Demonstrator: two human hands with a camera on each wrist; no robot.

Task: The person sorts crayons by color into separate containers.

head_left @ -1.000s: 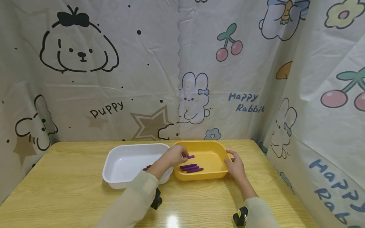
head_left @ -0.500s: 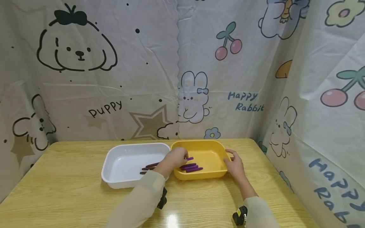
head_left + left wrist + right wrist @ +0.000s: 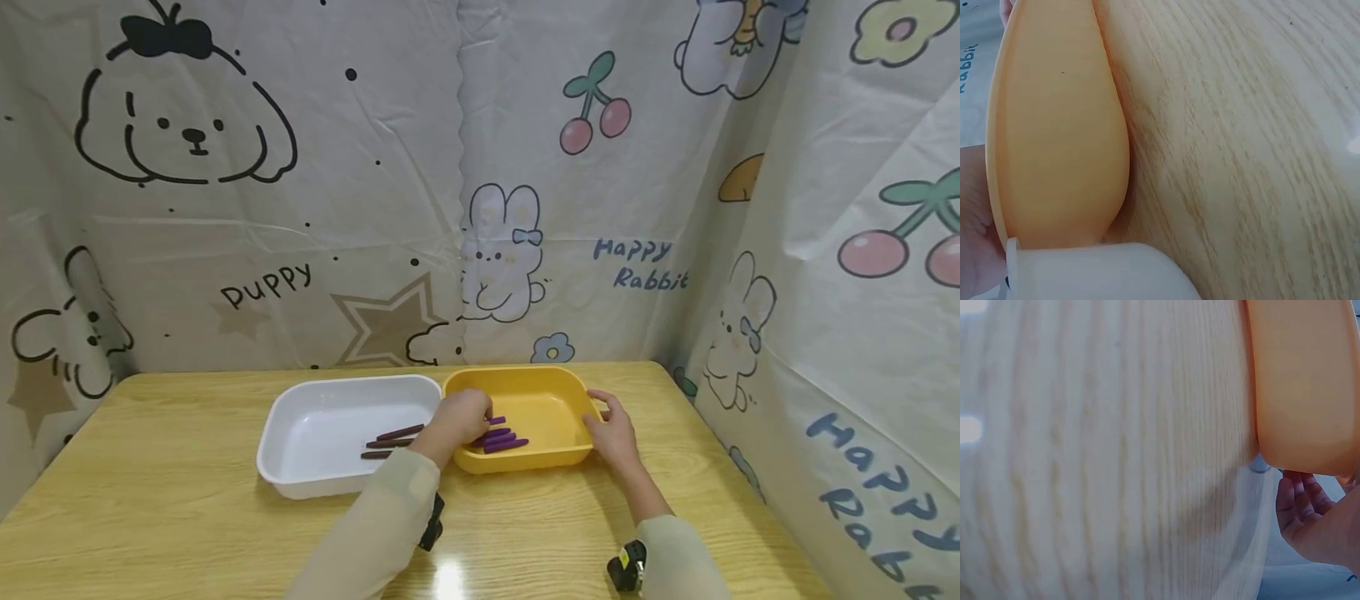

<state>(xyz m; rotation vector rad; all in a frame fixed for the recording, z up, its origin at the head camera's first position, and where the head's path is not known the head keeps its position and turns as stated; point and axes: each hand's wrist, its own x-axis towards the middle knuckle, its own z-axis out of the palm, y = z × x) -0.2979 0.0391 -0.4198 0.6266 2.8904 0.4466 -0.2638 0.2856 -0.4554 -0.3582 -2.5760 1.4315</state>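
Observation:
My left hand reaches over the near left corner of the yellow tray and pinches a purple crayon, whose end sticks out past the fingers. Just below it, several purple crayons lie side by side on the tray floor, partly covered by the hand. At the tray's right end my right hand grips the rim, thumb on the inner side and fingers outside. The right wrist view shows its curled fingers against the tray's end wall. The left wrist view hides the left fingertips behind the tray wall.
A white tray stands against the yellow one on the left, with several dark brown crayons at its right side. Both trays rest on a wooden table. Printed cloth hangs behind and at the sides.
My left hand has come down and slightly right with the purple crayon, closer to the crayons in the tray. More brown crayons show beside the wrist. The right hand keeps its grip.

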